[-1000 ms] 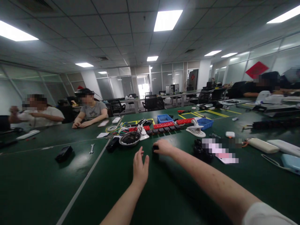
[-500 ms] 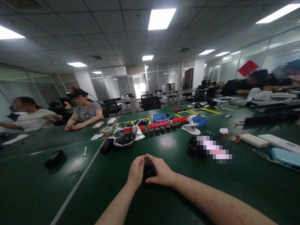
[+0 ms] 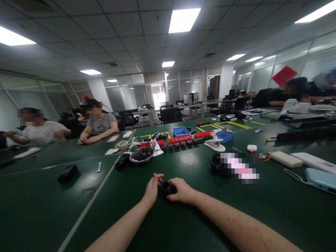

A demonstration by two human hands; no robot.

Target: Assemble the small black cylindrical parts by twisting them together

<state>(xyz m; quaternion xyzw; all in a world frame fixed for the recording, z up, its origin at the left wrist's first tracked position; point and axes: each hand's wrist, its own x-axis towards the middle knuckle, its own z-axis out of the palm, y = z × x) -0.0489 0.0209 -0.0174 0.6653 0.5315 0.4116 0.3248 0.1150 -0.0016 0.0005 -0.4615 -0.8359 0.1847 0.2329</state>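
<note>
A small black round part (image 3: 167,188) sits between my two hands just above the green table (image 3: 183,224). My left hand (image 3: 152,189) curls round its left side with the fingers closed over the top. My right hand (image 3: 182,190) grips its right side, thumb and fingers pinched on it. More black round parts (image 3: 216,163) lie farther back to the right. A round metal dish (image 3: 142,155) holding cables stands behind my hands.
A row of red and black blocks (image 3: 181,140), two blue bins (image 3: 224,135), a white clamp (image 3: 214,143), a wrench (image 3: 99,167) and a black box (image 3: 67,173) lie on the table. Power banks (image 3: 286,159) rest at right. Two people sit at far left, others at far right.
My right hand drew the black part back from farther up the table, and my open left hand closed onto it. Both hands now hold it closer to me.
</note>
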